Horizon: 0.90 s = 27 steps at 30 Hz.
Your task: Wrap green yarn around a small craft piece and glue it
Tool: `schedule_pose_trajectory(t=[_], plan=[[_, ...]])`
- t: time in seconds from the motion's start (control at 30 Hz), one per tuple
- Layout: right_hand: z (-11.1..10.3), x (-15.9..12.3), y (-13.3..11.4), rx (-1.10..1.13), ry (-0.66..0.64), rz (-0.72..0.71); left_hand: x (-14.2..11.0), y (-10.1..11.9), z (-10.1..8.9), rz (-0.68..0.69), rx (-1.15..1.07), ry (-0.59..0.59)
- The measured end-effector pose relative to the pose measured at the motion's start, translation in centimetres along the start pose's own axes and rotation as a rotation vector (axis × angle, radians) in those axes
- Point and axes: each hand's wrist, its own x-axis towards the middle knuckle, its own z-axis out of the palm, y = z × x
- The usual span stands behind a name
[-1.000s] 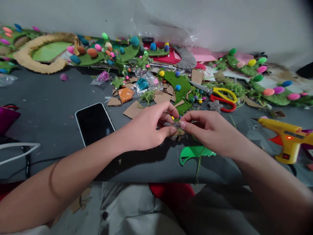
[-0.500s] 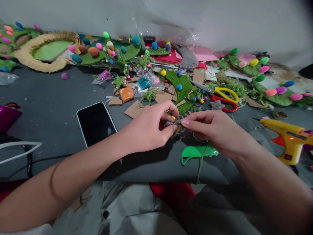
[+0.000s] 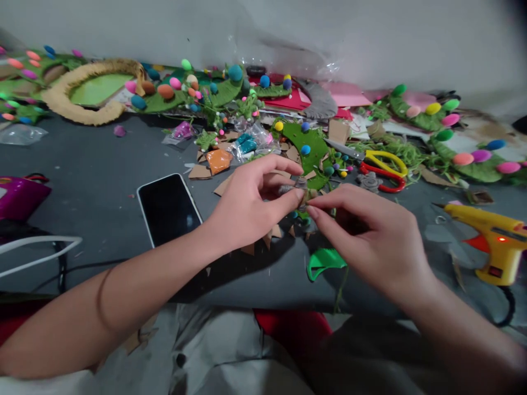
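My left hand is closed around a small grey yarn-wrapped piece, mostly hidden behind the fingers. At that piece's lower right edge, the thumb and index finger of my right hand pinch together; whatever lies between their tips is too small to make out. Just below the hands are cardboard scraps and a shiny green crescent-shaped piece with a strand of green yarn. Beyond them lies a green crescent with coloured balls on it. A small grey yarn-wrapped shape rests near the scissors.
A yellow glue gun with a lit red light stands at right. Scissors with yellow and red handles lie behind my right hand. A phone is left of my left hand. Decorated green crescents and a tan crescent line the back.
The view has shifted slightly, moving the table things right. My right hand has come lower and its finger and thumb are more stretched out. The grey piece is raised and tilted in my left hand.
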Motion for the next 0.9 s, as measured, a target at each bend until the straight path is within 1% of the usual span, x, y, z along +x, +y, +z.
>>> schedule_pose_trajectory(t=[0.1,0.2,0.3,0.43,0.53,0.6,0.7,0.8,0.9], plan=[[0.1,-0.4,0.4,-0.122,0.030,-0.144,0.2,0.0,0.0,-0.020,-0.074,0.007],[0.0,-0.5,0.8,-0.173,0.052,-0.207,0.3,-0.2,-0.1,-0.035,-0.127,-0.003],[-0.3,-0.5,0.9,-0.148,0.051,-0.209,0.5,-0.5,-0.3,-0.026,-0.190,-0.015],[-0.7,-0.3,1.1,-0.095,0.024,-0.170,0.7,-0.9,-0.6,-0.058,-0.262,-0.086],[-0.9,0.0,1.3,-0.030,0.002,-0.141,0.7,-1.0,-0.7,-0.073,-0.259,-0.118],[-1.1,0.3,1.5,0.021,-0.043,-0.139,0.6,-0.9,-0.8,-0.061,-0.225,-0.148],[-1.4,0.6,1.9,0.080,-0.112,-0.133,0.6,-0.7,-1.0,-0.053,-0.174,-0.242],[-1.6,0.9,2.5,0.123,-0.152,-0.153,0.7,-0.4,-1.2,-0.088,-0.145,-0.364],[-1.8,1.0,3.0,0.092,-0.215,-0.218,0.8,-0.2,-1.4,-0.128,-0.096,-0.410]])
